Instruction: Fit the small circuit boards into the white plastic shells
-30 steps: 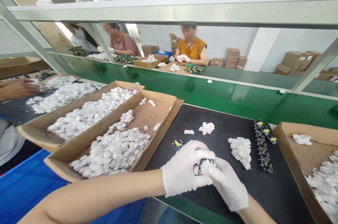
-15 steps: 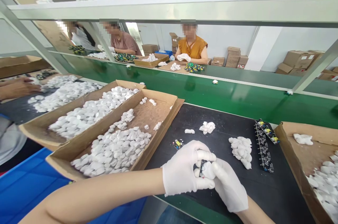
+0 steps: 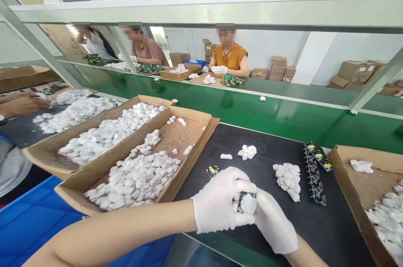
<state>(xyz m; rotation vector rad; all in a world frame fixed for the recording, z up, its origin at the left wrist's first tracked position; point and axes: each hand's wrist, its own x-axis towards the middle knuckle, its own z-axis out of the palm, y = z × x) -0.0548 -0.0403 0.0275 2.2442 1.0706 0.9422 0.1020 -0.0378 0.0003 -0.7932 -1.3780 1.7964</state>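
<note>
Head view: two hands in thin, smooth white gloves are meeting above a matte black mat. The left hand is curling around a small, dark, blocky board and is holding it in a narrow grip, one gloved digit lying above it and another below. A rounded, chalky white lump is covering the board's right side and is facing the camera. Board and lump are sitting between the left fingertips, on the side toward the right hand. That hand is coming up close against the lump, but its fingertips are mostly hiding, so whether it is gripping cannot be told.

Just beyond the left hand, a loose board with yellow parts is lying on the mat. Farther back, a stubby white roll and a knobbly white clump are resting. To the right, a bumpy white heap is lying near a long black strip bristling with pins. At the left, a cardboard tray is holding many pebble-like pieces; a second tray at the right is holding more. Behind the mat, a glossy green surface is stretching across
</note>
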